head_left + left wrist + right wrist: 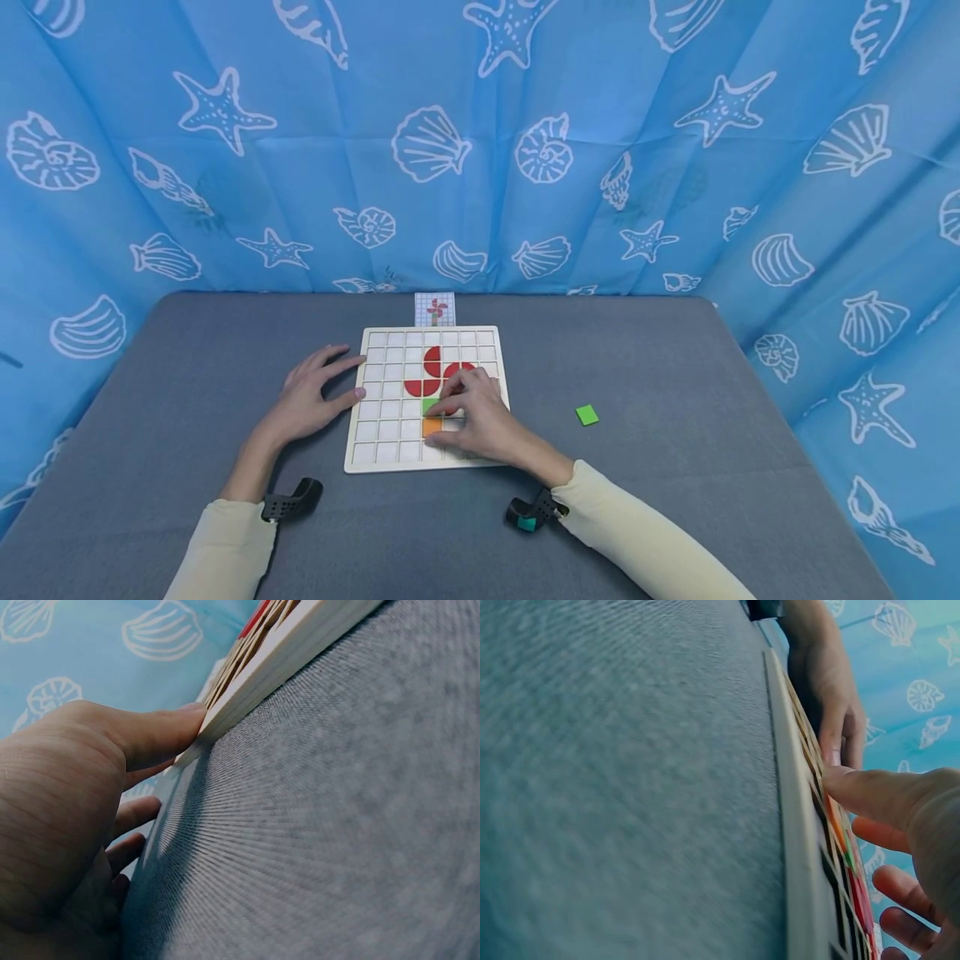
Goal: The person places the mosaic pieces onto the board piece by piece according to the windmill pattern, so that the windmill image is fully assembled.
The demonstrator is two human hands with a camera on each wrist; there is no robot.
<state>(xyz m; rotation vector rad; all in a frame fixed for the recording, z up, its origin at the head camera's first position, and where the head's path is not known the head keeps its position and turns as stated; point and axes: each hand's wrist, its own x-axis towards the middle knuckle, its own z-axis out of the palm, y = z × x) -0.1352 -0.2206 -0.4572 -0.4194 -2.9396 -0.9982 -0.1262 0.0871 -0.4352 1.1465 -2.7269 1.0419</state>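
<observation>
A pale wooden grid board (363,454) lies on the table. Red rounded pieces (422,387) sit in its cells around the middle. Below them are a green square tile (428,404) and an orange square tile (432,427). My right hand (483,421) reaches over the board, its thumb and index finger at opposite sides of the orange tile in a pinch; it hides several cells. The left hand (309,396) spreads along the board's left edge. In the left wrist view, the thumb of that hand (60,787) touches the wooden rim.
A small pattern card (435,309) with a pinwheel picture lies behind the board. One loose green tile (587,415) is to the right on the grey table (645,358). Blue curtains (480,200) printed with shells hang at the back and sides.
</observation>
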